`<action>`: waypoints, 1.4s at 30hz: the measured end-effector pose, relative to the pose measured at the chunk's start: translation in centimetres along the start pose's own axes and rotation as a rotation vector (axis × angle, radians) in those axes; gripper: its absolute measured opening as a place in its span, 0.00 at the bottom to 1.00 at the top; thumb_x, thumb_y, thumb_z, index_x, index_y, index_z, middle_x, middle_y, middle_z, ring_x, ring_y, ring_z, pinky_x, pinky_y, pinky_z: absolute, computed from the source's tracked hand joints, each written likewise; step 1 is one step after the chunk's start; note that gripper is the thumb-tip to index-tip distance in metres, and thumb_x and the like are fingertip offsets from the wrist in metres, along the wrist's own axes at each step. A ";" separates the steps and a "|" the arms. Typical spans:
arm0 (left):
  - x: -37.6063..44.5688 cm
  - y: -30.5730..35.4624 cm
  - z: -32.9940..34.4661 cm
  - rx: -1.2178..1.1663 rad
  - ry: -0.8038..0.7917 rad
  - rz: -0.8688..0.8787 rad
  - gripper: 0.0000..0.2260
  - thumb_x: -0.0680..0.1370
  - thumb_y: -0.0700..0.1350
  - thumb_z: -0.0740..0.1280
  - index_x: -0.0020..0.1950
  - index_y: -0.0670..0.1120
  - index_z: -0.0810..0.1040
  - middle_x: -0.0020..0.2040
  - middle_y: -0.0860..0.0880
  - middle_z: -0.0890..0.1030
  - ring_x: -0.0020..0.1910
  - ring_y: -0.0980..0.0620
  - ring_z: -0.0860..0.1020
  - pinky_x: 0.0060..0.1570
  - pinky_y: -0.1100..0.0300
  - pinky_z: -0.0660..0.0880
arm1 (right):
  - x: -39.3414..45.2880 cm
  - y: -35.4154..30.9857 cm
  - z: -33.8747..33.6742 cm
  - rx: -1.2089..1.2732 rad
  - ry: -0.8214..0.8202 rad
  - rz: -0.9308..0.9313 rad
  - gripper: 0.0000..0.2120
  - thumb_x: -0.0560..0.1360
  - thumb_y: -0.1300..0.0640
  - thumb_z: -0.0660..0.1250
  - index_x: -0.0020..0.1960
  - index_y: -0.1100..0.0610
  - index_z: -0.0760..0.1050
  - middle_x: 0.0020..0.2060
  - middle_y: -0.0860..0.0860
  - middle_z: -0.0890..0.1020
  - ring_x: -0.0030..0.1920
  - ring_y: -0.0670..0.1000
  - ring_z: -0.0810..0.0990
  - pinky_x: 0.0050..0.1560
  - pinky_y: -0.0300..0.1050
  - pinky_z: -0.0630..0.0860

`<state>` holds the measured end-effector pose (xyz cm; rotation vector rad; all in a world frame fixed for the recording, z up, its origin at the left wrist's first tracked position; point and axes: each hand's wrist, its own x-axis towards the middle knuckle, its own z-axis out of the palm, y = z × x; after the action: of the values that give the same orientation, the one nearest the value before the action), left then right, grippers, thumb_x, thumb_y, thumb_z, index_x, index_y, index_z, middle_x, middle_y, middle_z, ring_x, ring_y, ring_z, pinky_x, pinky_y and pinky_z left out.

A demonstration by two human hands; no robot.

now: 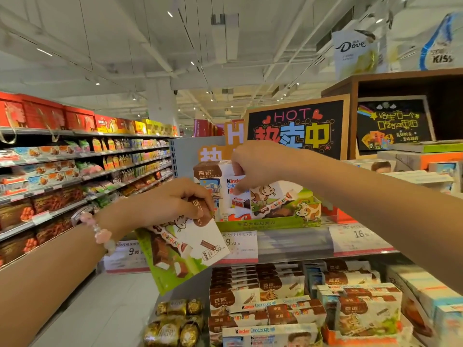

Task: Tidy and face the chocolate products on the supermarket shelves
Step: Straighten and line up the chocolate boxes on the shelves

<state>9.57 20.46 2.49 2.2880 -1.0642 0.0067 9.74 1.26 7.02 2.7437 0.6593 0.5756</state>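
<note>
My left hand (172,204) grips a flat green-and-white chocolate box with a cow picture (185,249), held tilted in front of the shelf's left end. My right hand (258,166) pinches the top of a white Kinder chocolate box (236,201) that stands upright in the green cow-print display tray (288,221) on the upper shelf. A brown-topped box (206,172) stands just left of it in the same tray. The shelf below holds several brown-and-white chocolate boxes (250,296) and Kinder boxes (270,333) lying in uneven stacks.
Price tags (240,244) line the upper shelf edge. Gold-wrapped chocolates (175,321) sit at the lower left corner. A "HOT" chalkboard sign (298,128) stands behind the tray. Light blue boxes (436,296) fill the right. An aisle of snack shelves (87,171) runs along the left.
</note>
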 end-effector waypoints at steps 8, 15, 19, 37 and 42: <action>-0.5 -0.1 -0.1 0.031 0.036 -0.003 0.08 0.67 0.42 0.64 0.41 0.47 0.81 0.36 0.54 0.81 0.36 0.57 0.77 0.39 0.66 0.71 | -0.6 0.7 0.2 0.406 0.069 0.012 0.12 0.73 0.51 0.69 0.47 0.58 0.71 0.40 0.51 0.75 0.41 0.51 0.72 0.37 0.39 0.68; -1.4 0.5 -1.5 -0.188 0.304 0.064 0.10 0.65 0.38 0.63 0.42 0.35 0.79 0.32 0.49 0.81 0.32 0.57 0.77 0.35 0.71 0.71 | -0.9 1.3 0.7 0.893 0.459 0.101 0.08 0.73 0.56 0.69 0.47 0.56 0.71 0.39 0.50 0.75 0.36 0.45 0.71 0.34 0.32 0.69; -1.8 1.0 -2.2 -0.308 0.480 0.104 0.07 0.66 0.36 0.64 0.42 0.37 0.78 0.31 0.51 0.80 0.32 0.56 0.77 0.35 0.70 0.72 | -1.0 1.5 1.0 1.104 0.698 0.182 0.07 0.74 0.56 0.68 0.48 0.55 0.70 0.43 0.53 0.76 0.45 0.52 0.76 0.42 0.45 0.75; 2.5 1.8 0.8 0.090 0.707 -0.023 0.11 0.71 0.38 0.72 0.40 0.53 0.76 0.44 0.51 0.79 0.39 0.52 0.80 0.40 0.57 0.79 | -2.9 3.5 -2.5 1.408 1.315 0.249 0.06 0.78 0.58 0.61 0.51 0.56 0.64 0.45 0.48 0.76 0.39 0.34 0.78 0.36 0.30 0.74; 2.4 0.7 -0.1 0.486 0.646 -0.029 0.10 0.69 0.41 0.74 0.48 0.50 0.79 0.51 0.52 0.75 0.54 0.53 0.71 0.53 0.60 0.65 | -5.7 6.8 -4.5 1.075 1.052 0.217 0.08 0.76 0.55 0.66 0.51 0.55 0.69 0.50 0.57 0.80 0.46 0.50 0.81 0.43 0.46 0.80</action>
<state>10.73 18.47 3.55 2.4320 -0.7294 1.0173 5.65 -6.61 11.53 3.2447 1.1059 2.3810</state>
